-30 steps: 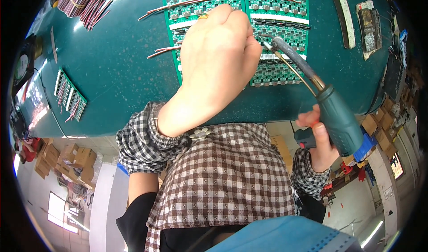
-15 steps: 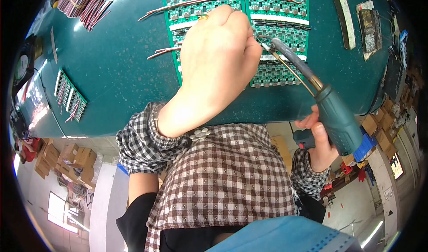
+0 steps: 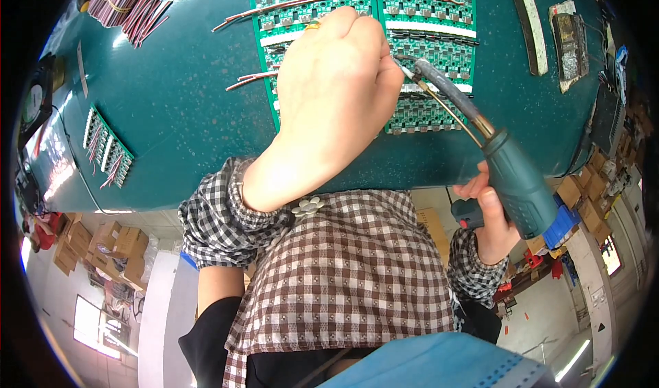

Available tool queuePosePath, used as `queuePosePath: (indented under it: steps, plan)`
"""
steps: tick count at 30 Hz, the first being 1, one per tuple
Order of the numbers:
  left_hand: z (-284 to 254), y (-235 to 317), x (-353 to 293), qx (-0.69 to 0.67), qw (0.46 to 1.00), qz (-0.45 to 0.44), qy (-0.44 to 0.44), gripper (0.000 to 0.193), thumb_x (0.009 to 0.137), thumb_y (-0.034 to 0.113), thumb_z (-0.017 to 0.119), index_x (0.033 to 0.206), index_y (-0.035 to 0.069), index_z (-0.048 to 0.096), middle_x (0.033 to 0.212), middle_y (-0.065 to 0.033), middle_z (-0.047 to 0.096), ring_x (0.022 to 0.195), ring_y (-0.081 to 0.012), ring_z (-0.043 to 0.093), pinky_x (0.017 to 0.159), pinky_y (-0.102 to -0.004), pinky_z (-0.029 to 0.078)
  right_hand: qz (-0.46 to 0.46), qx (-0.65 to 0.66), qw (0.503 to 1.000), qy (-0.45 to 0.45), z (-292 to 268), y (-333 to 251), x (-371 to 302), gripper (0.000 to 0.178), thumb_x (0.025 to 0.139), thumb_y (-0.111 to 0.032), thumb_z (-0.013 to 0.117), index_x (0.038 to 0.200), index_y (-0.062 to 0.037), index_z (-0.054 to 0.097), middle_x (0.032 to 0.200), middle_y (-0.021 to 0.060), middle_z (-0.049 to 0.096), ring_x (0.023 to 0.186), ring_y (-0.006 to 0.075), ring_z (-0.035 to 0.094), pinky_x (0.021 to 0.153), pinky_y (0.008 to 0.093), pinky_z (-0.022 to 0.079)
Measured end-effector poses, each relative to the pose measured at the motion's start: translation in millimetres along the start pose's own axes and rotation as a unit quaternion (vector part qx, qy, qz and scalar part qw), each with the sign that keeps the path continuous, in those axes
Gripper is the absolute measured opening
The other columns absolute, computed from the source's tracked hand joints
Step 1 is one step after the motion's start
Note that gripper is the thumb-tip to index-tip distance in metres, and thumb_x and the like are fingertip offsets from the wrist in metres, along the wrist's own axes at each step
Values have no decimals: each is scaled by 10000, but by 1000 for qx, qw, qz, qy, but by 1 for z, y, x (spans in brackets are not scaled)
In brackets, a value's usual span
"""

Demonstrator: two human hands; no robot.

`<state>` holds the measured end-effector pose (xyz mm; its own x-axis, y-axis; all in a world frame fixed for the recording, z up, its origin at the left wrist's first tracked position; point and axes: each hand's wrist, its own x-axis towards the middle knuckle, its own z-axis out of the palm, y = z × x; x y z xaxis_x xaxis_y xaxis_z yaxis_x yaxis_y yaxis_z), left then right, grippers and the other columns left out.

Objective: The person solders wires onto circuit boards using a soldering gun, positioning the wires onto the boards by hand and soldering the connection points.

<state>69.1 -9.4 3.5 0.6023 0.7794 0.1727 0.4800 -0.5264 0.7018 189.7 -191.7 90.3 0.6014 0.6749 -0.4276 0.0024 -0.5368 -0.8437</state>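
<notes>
Two green circuit board panels lie side by side on the table, crossed by white strips and rows of small dark parts. Over the left panel is my left hand, back upward, fingers curled into a pinch; whatever the fingertips hold is hidden beneath. Red and white wires stick out to the left of this hand, and other wires lie across the upper rows. My right hand grips a green-handled soldering gun with a thin solder feed tube. Its bent tip reaches the boards beside my left fingertips.
A banded bundle of wires lies at the far left, with a smaller wired board nearer. On the right are a long black-and-white strip and a worn, dark block. The table's front edge runs before my apron.
The soldering gun has shifted very slightly left and upward, its tip still beside my left fingertips. My left hand and the boards look unmoved.
</notes>
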Motion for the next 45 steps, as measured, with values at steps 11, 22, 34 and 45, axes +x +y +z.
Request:
queuePosePath:
  steps: [11,22,34,45]
  plan:
    - [0,-1,0,-1,1000,4,-2,123,643,21,643,683,48,530,624,-49,440,566,-205,480,500,-326,388,-54,16,998,25,0,2,-1,349,810,-89,565,1077,120,483,741,114,520,653,193,525,606,371,542]
    - [1,0,-1,12,1000,-7,-2,116,652,36,647,683,58,537,624,-40,442,568,-201,479,510,-323,390,5,36,998,57,11,-9,-2,380,809,-149,598,1081,98,502,773,122,573,660,233,587,598,362,538]
    - [2,0,-2,20,1000,-15,4,121,650,42,656,682,64,541,622,-30,431,563,-194,473,507,-321,385,-25,47,999,3,2,2,-2,363,813,-103,575,1087,116,486,763,113,545,681,216,569,639,367,535]
    - [3,0,-4,14,1000,-13,12,124,652,44,656,694,72,543,620,-23,429,552,-183,463,503,-312,381,-31,27,999,-4,-1,6,-3,359,813,-81,562,1093,125,475,763,111,542,681,213,567,646,364,532]
